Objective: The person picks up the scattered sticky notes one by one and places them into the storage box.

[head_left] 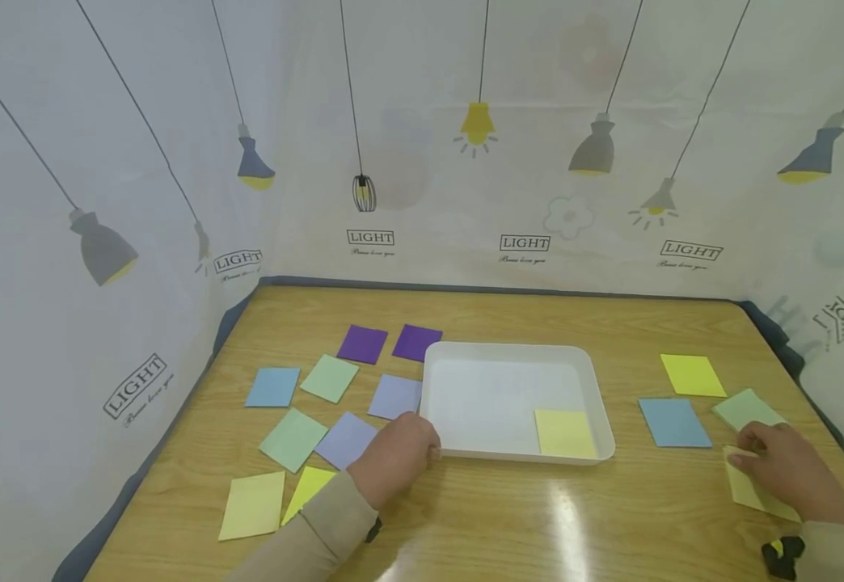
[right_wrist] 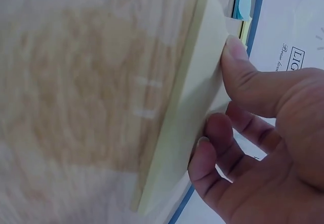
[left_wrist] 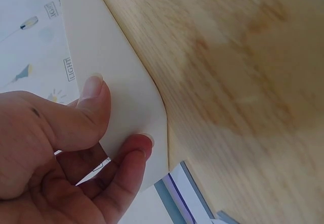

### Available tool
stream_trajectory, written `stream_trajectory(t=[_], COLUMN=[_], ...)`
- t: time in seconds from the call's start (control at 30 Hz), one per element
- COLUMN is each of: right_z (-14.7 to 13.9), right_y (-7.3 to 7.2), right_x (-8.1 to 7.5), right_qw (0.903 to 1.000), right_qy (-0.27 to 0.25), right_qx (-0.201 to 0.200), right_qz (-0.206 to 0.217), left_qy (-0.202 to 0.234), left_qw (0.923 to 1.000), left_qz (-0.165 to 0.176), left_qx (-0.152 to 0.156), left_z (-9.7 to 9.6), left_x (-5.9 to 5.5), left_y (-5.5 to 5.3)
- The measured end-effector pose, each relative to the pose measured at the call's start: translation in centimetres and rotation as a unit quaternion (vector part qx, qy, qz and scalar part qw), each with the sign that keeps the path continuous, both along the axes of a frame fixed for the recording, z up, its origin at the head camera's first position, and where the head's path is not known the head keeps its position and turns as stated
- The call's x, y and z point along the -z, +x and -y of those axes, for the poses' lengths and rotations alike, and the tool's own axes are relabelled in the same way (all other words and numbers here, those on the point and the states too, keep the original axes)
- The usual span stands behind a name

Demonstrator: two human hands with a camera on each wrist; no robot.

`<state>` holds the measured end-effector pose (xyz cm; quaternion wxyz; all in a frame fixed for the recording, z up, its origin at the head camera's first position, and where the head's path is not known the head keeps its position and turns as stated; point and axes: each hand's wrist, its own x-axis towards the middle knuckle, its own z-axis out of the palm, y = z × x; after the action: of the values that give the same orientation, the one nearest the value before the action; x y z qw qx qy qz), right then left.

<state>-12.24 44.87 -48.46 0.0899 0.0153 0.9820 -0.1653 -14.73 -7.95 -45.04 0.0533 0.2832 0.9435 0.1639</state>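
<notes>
Noted in white tray (head_left: 480, 396), at its near-right corner: pale yellow pad (head_left: 564, 433). Gripping tray's near-left corner with left hand (head_left: 396, 453). Pinching second pad (head_left: 749, 489), right of tray, with right hand (head_left: 786, 465), fingers curled.

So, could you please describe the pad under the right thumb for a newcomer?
On the table, right of the tray, find the right hand. The pad under its thumb is pale yellow, unlike the nearby green pad, blue pad and bright yellow pad.

Bare left hand (head_left: 396, 457), beige left sleeve (head_left: 338, 513) bottom centre-left, small black piece (head_left: 373, 530) at wrist. Bare right hand (head_left: 789, 469), beige right sleeve (head_left: 840, 554) lower right; black wrist piece (head_left: 786, 562) has yellow patch (head_left: 778, 547).
</notes>
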Motion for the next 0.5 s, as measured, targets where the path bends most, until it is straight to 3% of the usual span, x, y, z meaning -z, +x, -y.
stream_trajectory(t=[0.3, 0.5], right_z=[0.54, 0.59], right_y=[0.0, 0.04], right_x=[-0.39, -0.29], right_qw=[0.9994, 0.9992], right_qy=[-0.008, -0.013], right_qx=[0.011, -0.003], right_qz=[0.031, 0.038], left_qy=[0.004, 0.002], left_qw=[1.0, 1.0], left_qz=[-0.003, 0.004], left_qx=[0.005, 0.004], left_z=[0.07, 0.04], left_x=[0.27, 0.59], left_y=[-0.18, -0.44])
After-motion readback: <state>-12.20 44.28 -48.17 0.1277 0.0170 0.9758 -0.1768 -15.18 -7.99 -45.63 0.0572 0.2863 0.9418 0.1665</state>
